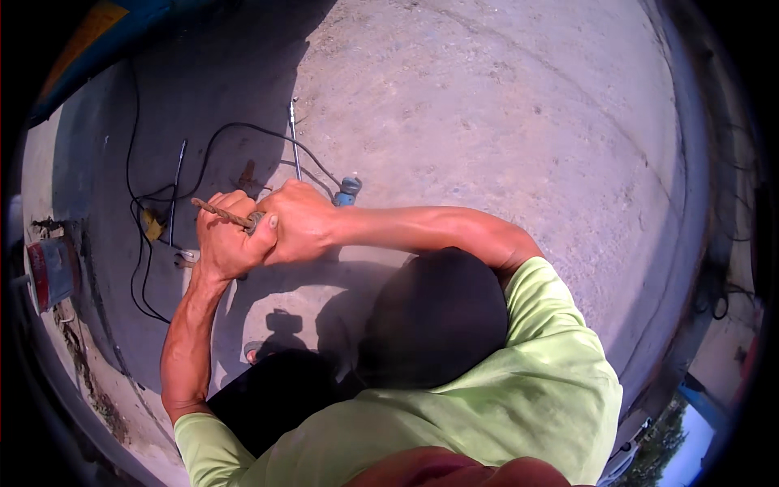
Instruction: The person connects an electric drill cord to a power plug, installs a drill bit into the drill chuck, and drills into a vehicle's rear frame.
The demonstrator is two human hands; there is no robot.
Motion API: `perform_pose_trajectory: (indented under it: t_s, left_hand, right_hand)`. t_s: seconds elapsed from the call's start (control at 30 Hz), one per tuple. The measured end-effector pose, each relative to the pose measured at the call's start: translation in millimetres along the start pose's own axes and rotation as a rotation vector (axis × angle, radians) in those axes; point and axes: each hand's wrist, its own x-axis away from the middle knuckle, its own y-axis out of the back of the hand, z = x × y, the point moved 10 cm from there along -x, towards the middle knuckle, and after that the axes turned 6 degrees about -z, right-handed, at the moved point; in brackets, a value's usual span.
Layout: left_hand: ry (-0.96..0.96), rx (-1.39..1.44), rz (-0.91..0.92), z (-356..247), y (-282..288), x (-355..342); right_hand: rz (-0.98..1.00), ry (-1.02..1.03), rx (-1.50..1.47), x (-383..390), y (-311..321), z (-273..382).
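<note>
Both my hands are closed and pressed together in front of me, left of the middle. My left hand (227, 239) wraps round a grey metal drill chuck (257, 219), its thumb lying along the near side. Out of the chuck a rusty brown twist drill bit (221, 213) points left, across the back of my left hand. My right hand (299, 219) grips the chuck from the other side, its fingertips largely hidden. Just beyond my right wrist shows a blue tool body (347, 191) with a black cable; whether it joins the chuck I cannot tell.
Black cable (235, 125) loops over the shaded concrete. Two slim metal bars, one at the left (177, 191) and one farther right (294, 138), lie beyond my hands. A yellow object (152, 224) lies by the cable. A red-and-white bucket (53, 274) stands far left.
</note>
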Motion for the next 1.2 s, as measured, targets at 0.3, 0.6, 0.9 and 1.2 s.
perform_pose_trajectory:
  t_s: [0.3,0.6,0.9,1.2]
  left_hand:
    - [0.011,0.141,0.174,-15.4,-2.4,13.6]
    - [0.224,-0.194,-0.039,-27.3,39.4,5.4]
    - [0.252,0.011,-0.168,-13.5,33.2,6.3]
    - [0.132,0.048,-0.011,-7.5,8.0,27.3]
  right_hand:
    - [0.351,-0.232,-0.447,29.4,-31.0,15.7]
    - [0.001,-0.159,-0.041,0.3,2.4,14.6]
    - [-0.158,0.038,0.168,-4.5,22.4,31.8]
    - [0.141,-0.078,0.040,14.1,-14.3,16.5]
